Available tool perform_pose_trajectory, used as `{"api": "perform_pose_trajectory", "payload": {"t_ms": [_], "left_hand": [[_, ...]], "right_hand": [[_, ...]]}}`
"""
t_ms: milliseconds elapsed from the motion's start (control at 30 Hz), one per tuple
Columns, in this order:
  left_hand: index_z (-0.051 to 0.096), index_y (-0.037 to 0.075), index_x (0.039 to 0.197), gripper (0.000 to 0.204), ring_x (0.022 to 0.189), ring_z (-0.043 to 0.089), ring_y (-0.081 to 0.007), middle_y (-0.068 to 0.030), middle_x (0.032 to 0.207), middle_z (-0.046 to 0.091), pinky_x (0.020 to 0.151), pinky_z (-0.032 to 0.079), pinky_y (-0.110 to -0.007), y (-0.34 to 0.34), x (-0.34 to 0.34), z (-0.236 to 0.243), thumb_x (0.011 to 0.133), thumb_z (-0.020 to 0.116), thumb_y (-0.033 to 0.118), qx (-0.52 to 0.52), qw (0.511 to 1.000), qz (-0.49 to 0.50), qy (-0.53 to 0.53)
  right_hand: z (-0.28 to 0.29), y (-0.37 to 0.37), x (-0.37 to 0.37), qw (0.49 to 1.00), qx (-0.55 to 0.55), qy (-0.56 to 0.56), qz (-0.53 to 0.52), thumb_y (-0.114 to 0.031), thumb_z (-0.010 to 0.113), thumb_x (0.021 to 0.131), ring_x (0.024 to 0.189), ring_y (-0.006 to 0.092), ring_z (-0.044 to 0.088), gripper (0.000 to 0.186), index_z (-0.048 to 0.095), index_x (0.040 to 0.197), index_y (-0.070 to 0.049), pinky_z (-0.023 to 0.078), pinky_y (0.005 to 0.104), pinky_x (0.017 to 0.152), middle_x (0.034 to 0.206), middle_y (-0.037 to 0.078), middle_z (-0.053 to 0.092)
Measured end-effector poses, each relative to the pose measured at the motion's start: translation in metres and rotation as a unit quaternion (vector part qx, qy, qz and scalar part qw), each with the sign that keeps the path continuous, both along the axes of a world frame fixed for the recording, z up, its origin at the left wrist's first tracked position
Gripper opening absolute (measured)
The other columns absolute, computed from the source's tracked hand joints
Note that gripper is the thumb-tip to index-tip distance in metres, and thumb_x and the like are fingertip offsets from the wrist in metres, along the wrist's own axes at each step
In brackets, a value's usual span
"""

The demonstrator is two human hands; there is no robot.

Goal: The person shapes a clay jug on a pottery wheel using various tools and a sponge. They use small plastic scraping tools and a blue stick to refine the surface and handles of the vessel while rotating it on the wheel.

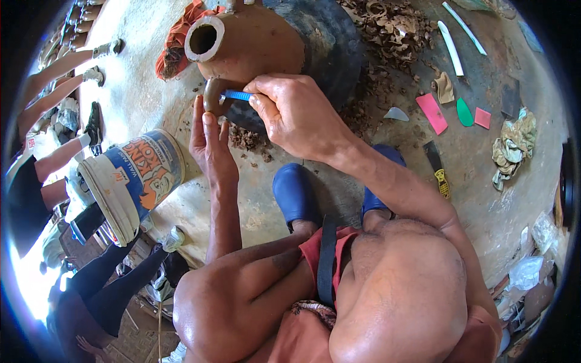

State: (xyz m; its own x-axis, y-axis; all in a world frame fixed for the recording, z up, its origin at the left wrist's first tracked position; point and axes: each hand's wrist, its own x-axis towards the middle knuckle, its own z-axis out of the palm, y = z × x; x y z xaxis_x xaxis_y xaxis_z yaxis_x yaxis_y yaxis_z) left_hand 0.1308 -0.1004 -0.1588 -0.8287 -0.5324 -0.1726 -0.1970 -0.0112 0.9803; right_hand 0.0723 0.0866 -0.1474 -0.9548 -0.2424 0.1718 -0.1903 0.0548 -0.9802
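Observation:
A brown clay vessel (266, 45) with a wide, pale-rimmed round mouth sits at the top middle, over a dark round disc (333, 45). From its near side a smooth, curved clay piece (212, 94) bends down. My left hand (212, 142) is open, fingers stretched upward and touching the lower end of this curve. My right hand (296, 115) is closed on a small tool with a blue ribbed handle (238, 95). The tool's tip meets the inner side of the curve. What kind of tip it has is hidden.
Clay scraps (393, 36) heap beyond the disc. To the right lie white strips (450, 48), a pink piece (431, 114), a green oval (465, 112) and a scraper (437, 169). A paint bucket (136, 178) stands left, near other people's legs (54, 72). Orange cloth (175, 45) touches the vessel.

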Motion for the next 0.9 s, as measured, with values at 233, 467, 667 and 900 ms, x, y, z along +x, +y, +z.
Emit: {"api": "perform_pose_trajectory", "payload": {"t_ms": [233,467,667,900], "left_hand": [[0.076,-0.004,0.118,0.039,0.101,0.069,-0.0128,-0.0087,0.107,0.076,0.097,0.062,-0.037,-0.005,0.001,0.001,0.111,0.064,0.033,0.0,1.0,0.011,0.019],[0.073,-0.006,0.123,0.04,0.108,0.072,-0.019,-0.0125,0.115,0.076,0.098,0.062,-0.039,-0.006,0.0,-0.001,0.112,0.062,0.031,0.027,0.999,-0.015,0.024],[0.068,-0.004,0.134,0.04,0.118,0.072,-0.0221,-0.0152,0.127,0.074,0.102,0.061,-0.04,-0.016,-0.002,0.002,0.112,0.061,0.029,0.057,0.996,-0.058,0.035],[0.06,0.0,0.149,0.046,0.121,0.071,-0.0226,-0.014,0.138,0.069,0.104,0.06,-0.041,-0.011,-0.004,0.005,0.113,0.06,0.028,0.03,0.997,-0.066,0.03]], "right_hand": [[0.003,0.002,-0.014,0.988,0.062,0.124,0.065,-0.008,0.07,0.089,0.086,0.0425,0.076,0.019,0.075,0.102,0.004,0.063,0.0487,0.078,0.09,0.027,0.074],[0.017,0.002,-0.005,0.93,0.26,0.241,0.103,-0.015,0.074,0.088,0.086,0.0332,0.08,0.019,0.078,0.094,0.002,0.067,0.0426,0.066,0.098,0.02,0.076],[0.026,0.004,0.0,0.897,0.32,0.304,0.033,-0.016,0.071,0.088,0.086,0.0233,0.073,0.023,0.075,0.103,0.002,0.063,0.0351,0.061,0.093,0.008,0.067],[0.028,-0.002,0.011,0.898,0.348,0.269,0.012,-0.011,0.069,0.088,0.075,0.0237,0.074,0.032,0.073,0.115,0.005,0.063,0.0354,0.06,0.097,0.012,0.065]]}}
